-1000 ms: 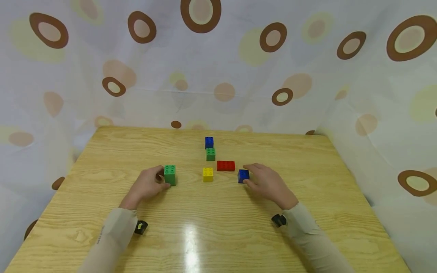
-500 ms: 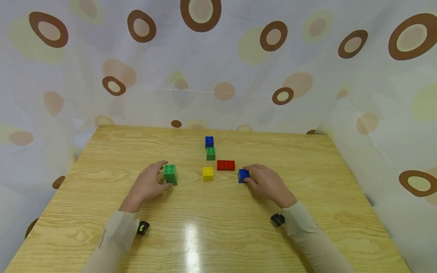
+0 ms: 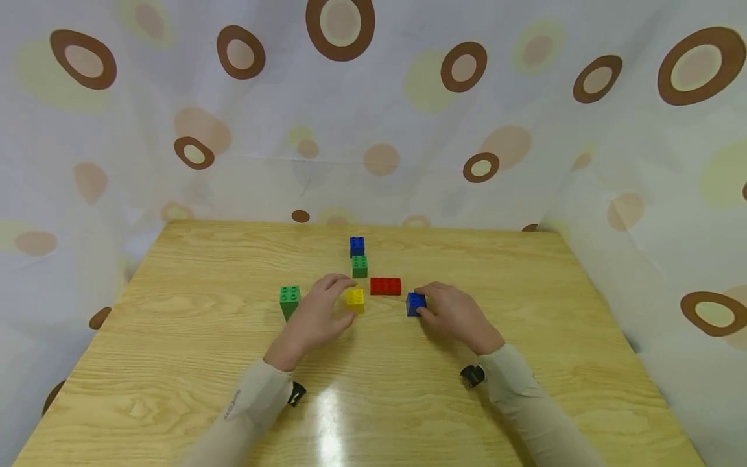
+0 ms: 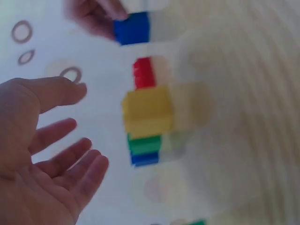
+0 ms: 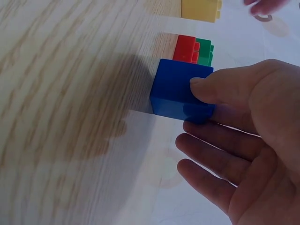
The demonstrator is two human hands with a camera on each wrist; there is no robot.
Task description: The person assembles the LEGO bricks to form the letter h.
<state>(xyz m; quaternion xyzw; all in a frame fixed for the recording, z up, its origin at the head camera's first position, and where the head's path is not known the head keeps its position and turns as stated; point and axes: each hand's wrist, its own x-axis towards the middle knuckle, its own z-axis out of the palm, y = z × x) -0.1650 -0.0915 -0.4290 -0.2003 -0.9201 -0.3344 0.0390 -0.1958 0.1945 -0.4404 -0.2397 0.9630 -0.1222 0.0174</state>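
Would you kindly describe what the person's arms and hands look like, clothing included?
The left hand and right hand are ungloved. The left sleeve and right sleeve are pale beige, ending near the wrists; the left one bears a small dark marking, too small to read. A small black device shows beside each cuff.

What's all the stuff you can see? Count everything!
Blue blocks: two, blue, one at back, one rightmost
Green blocks: two, green, tall one leftmost, small one near back
Yellow block: one, yellow, middle
Red block: one, red, right of yellow
Table: one, light wood, under blocks
Spotted sheet: count unclear, mostly white, behind and beside table
Sleeves: two, beige, on arms
Wrist gadgets: two, black, by sleeves
Left hand: one, bare, beside yellow block
Right hand: one, bare, holding rightmost blue block
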